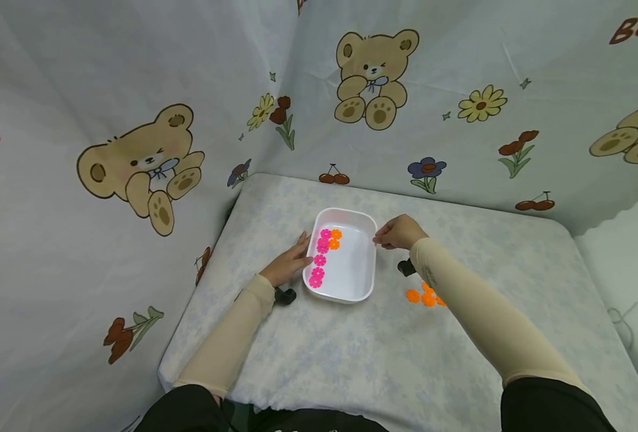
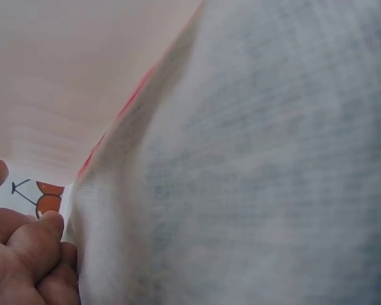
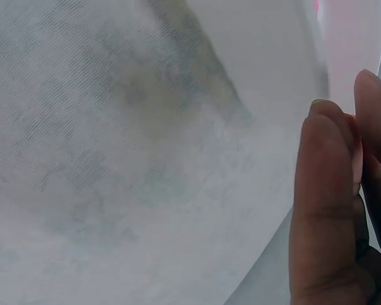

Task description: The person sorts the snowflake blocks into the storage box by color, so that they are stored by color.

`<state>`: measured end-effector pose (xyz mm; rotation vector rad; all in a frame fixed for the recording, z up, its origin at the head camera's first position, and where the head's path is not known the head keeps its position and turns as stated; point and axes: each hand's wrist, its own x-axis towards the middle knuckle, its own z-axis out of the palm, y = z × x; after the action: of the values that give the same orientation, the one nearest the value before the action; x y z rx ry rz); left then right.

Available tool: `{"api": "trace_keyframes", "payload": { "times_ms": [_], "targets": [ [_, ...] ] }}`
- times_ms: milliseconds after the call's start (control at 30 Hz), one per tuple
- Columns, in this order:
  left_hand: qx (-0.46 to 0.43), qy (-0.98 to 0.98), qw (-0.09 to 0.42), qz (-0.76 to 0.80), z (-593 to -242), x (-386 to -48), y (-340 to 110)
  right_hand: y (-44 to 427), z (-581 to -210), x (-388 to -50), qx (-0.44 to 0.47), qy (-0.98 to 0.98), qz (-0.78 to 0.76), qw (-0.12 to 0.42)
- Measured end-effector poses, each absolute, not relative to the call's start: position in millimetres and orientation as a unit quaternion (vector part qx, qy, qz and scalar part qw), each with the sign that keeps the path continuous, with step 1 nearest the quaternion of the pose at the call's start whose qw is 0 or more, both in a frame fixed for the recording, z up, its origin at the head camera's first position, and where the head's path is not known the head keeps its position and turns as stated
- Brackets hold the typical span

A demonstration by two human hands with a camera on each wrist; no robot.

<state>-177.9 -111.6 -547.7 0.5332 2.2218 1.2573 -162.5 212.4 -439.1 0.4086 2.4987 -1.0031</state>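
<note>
A white tray (image 1: pixel 351 264) with rounded corners lies on the cloth in the head view. Several pink flower-shaped pieces (image 1: pixel 319 260) line its left side, and a few orange flower pieces (image 1: pixel 334 244) sit beside them near the top. At the left rim, my left hand (image 1: pixel 291 262) holds the tray, thumb over the edge; its curled fingers (image 2: pixel 35 248) show in the left wrist view. My right hand (image 1: pixel 400 233) pinches the right rim near the far corner. In the right wrist view its fingers (image 3: pixel 324 190) and thumb are close together, and the contact is partly hidden.
More orange flower pieces (image 1: pixel 428 299) lie on the pale tablecloth (image 1: pixel 330 354) to the right, partly behind the right sleeve. Dark wrist mounts (image 1: pixel 285 296) show at both wrists. A white curtain (image 1: pixel 216 54) printed with bears and flowers hangs around the table's far and left sides.
</note>
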Motion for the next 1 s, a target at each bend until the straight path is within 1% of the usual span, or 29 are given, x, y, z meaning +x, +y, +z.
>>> {"api": "trace_keyframes", "payload": {
  "times_ms": [300, 633, 833, 1000],
  "targets": [
    [0.207, 0.809, 0.268, 0.481, -548, -175, -113, 245, -441, -132, 0.151, 0.893, -0.368, 0.21],
    [0.198, 0.815, 0.265, 0.476, -548, -177, -113, 293, -476, -88, 0.176, 0.893, -0.333, 0.248],
    [0.189, 0.82, 0.263, 0.471, -550, -177, -114, 314, -494, -67, 0.181, 0.902, -0.31, 0.24],
    [0.192, 0.818, 0.263, 0.473, -551, -178, -113, 318, -498, -60, 0.189, 0.91, -0.293, 0.225]
  ]
}}
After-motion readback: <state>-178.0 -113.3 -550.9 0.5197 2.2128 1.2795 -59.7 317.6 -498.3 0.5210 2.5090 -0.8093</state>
